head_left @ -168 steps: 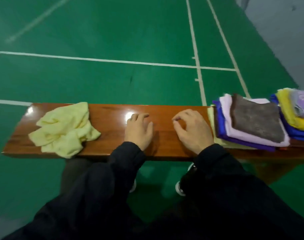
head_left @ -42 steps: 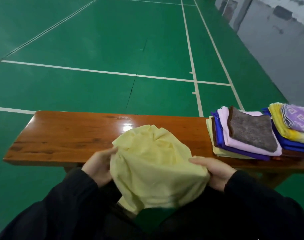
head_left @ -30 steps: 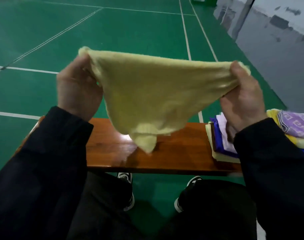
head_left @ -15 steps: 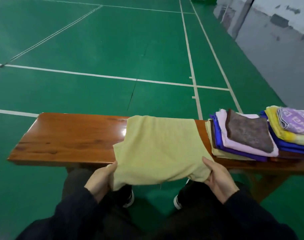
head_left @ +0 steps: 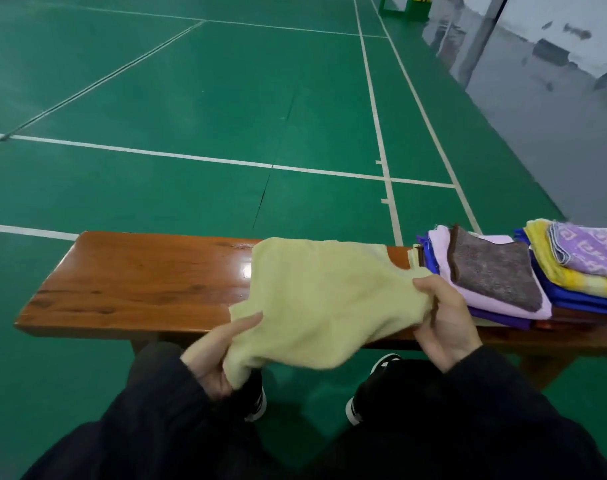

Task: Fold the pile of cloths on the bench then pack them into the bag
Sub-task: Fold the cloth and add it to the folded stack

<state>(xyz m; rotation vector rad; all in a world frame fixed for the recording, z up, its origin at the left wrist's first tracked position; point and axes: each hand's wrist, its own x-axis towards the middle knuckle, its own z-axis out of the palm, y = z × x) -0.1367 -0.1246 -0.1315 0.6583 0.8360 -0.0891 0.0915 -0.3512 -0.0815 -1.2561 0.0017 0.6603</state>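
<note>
Green sports-court flooring with white lines fills the frame behind a glossy wooden bench [head_left: 139, 285]. Nearest, at lower centre, the left hand [head_left: 213, 355] pinches the near left corner of a pale yellow cloth [head_left: 322, 306], thumb on top. At right centre, the right hand [head_left: 444, 320] grips the near right corner, fingers curled round bunched fabric. The cloth's far half lies flat on the bench, likely spread for a first fold. Beyond, at right, two stacks of cloths [head_left: 496, 275] sit on the bench. No bag is visible.
</note>
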